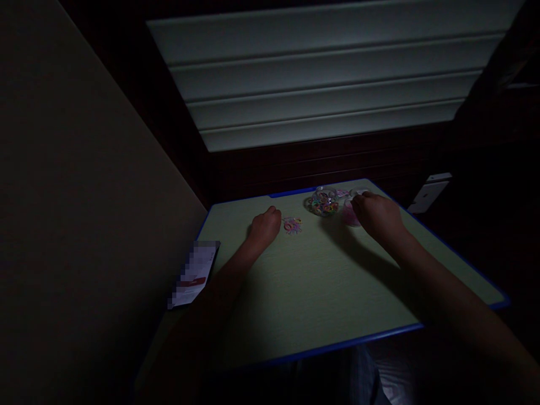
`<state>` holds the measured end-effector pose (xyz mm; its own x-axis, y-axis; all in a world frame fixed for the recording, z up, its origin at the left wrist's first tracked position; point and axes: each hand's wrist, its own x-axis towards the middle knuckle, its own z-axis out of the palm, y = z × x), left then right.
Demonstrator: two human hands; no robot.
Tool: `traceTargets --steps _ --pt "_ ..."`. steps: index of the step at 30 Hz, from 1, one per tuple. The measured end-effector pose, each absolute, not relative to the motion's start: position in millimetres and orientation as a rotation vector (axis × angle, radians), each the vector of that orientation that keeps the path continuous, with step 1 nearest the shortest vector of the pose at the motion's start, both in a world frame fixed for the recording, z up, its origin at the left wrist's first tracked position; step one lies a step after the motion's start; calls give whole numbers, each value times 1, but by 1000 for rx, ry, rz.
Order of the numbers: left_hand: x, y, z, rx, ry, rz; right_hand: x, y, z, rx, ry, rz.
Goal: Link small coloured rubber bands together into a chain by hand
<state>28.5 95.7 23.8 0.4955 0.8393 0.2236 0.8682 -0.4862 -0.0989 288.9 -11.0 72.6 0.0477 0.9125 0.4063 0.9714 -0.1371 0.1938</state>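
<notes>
My left hand (265,225) rests on the table with its fingers curled closed, just left of a small pile of colourful elastic bands (292,225). Whatever those fingers may hold is too dark and small to make out. Over a clear container with pink contents (351,215), my right hand (379,216) is closed in a pinch, its fingertips at the rim. Anything between them is hidden. A round clear jar (324,202) full of multicoloured bands stands between the hands, further back.
The pale green table (312,292) has a blue edge. A phone or tablet with a lit screen (196,273) lies at its left side. Small pink items (342,193) lie behind the containers. A wall is close on the left; a slatted panel (329,79) stands behind. A white box (430,194) is beyond the right edge.
</notes>
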Motion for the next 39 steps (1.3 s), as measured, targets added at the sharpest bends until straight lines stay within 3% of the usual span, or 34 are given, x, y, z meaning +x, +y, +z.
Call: traceTargets --steps 9,19,39 --pt "34 90 31 -2567 -1399 -490 286 -10 70 -2121 -2021 -673" --pt "58 74 38 -3179 -1183 -1065 262 -11 60 -1531 -2437 -582" --pt "64 58 47 -3339 -991 -993 263 -9 55 -1405 -2529 -574"
